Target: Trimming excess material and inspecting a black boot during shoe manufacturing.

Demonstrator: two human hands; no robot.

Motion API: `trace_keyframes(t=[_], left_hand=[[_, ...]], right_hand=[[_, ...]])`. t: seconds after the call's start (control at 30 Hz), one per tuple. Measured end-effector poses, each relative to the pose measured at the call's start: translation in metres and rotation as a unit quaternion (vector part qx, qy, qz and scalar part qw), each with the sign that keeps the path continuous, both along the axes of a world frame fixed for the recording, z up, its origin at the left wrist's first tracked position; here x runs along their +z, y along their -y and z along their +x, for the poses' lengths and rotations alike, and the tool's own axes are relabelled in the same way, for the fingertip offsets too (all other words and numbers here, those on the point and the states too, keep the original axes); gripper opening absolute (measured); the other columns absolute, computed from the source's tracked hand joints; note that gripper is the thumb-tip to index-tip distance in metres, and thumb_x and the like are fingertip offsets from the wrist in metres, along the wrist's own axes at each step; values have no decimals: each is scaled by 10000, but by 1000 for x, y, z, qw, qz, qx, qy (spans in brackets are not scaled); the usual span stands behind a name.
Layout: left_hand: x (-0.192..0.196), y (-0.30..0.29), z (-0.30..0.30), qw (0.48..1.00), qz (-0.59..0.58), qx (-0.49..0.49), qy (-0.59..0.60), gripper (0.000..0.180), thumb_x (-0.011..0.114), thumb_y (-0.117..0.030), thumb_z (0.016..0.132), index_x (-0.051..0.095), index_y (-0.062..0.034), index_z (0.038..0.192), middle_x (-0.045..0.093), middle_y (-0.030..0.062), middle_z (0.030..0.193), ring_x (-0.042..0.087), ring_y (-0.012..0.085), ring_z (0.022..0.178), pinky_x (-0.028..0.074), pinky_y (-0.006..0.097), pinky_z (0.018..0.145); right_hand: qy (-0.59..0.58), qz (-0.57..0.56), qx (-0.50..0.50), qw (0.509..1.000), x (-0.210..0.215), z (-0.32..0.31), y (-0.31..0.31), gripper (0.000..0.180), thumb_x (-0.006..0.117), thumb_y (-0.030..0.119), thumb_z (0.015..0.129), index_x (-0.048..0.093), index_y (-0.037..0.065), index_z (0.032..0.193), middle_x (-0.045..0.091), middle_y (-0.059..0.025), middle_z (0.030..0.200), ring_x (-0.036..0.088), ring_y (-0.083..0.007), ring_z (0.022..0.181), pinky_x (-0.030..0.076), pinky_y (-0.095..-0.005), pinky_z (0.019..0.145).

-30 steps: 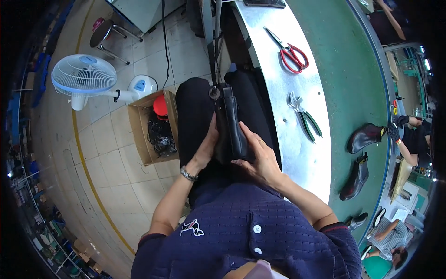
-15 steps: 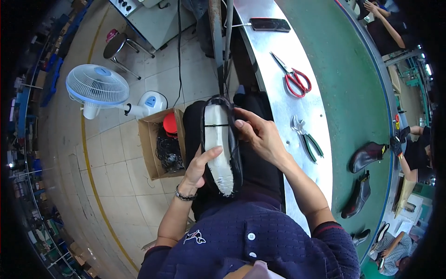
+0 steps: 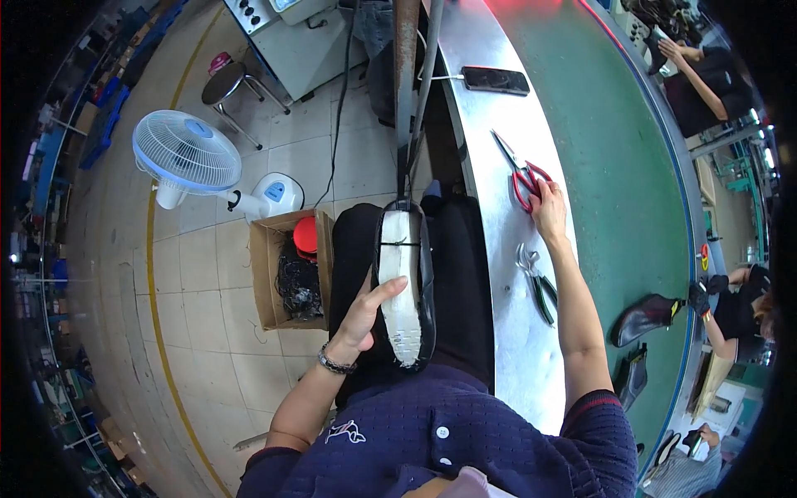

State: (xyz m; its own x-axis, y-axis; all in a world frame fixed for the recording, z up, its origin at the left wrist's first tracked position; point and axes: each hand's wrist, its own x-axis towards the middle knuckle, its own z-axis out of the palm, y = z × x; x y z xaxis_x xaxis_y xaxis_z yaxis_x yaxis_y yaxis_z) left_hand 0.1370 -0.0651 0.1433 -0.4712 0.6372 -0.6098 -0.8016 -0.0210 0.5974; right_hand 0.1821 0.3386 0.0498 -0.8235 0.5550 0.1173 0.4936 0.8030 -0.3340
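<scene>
A black shoe (image 3: 427, 307) lies bottom up over my lap, its pale underside (image 3: 400, 295) facing me with a dark band across it. My left hand (image 3: 365, 315) grips the shoe from the left side, thumb pressed on the underside. On the metal bench to the right, my right hand (image 3: 550, 212) has its fingers closed at the red handles of the scissors (image 3: 516, 170), whose blades point away from me and still lie on the bench. Below it, green-handled pliers (image 3: 535, 282) rest beside my right forearm.
A phone (image 3: 495, 80) with a cable lies at the bench's far end (image 3: 465, 33). Beyond the bench runs a green conveyor (image 3: 594, 166) carrying dark boots (image 3: 643, 319). To my left stand a cardboard box (image 3: 266, 282), a fan (image 3: 187, 153) and a stool (image 3: 224, 85). Other people work at the right.
My right hand has left the shoe and moved right to the scissors' handles. The left hand still holds the shoe. The boots on the conveyor have shifted in view.
</scene>
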Motion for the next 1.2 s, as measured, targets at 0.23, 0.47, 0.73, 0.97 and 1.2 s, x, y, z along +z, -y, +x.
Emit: trace_keyframes(t=[0.23,0.47,0.73,0.97,1.2], left_hand=[[-14,-1,6,997,-25,12,-76,560,601,-299,941,404,-41,1397,564,88,1262,536,192,1147,399,339,999],[-7,2,12,876,-225,-49,-424,586,453,-393,1004,391,64,1365,544,287,1233,537,395,1145,421,416,969],[-7,-4,17,858,-211,-10,-468,571,436,-362,1013,351,57,1392,529,300,1252,531,421,1164,426,441,970],[-6,-2,15,856,-200,-14,-477,571,443,-358,1009,351,62,1384,530,311,1239,540,443,1139,449,448,941],[0,-5,0,770,-219,-13,-600,607,509,-292,980,300,49,1437,412,301,1394,462,420,1250,392,432,1026]], right_hand=[[30,-355,-11,934,37,9,17,314,662,163,857,600,3,1121,655,-89,808,624,-213,712,503,-311,673],[-9,-789,48,612,145,88,160,737,803,494,733,513,30,1227,472,49,789,455,-35,651,357,-181,558],[126,-851,10,509,169,97,221,704,585,677,831,503,75,1186,445,58,792,466,-45,653,398,-184,553],[108,-767,27,632,155,81,238,611,377,638,952,535,56,851,447,17,584,455,-89,454,380,-232,422],[130,-686,-8,716,153,91,250,487,507,473,969,495,48,732,476,-14,550,480,-106,443,372,-264,414]])
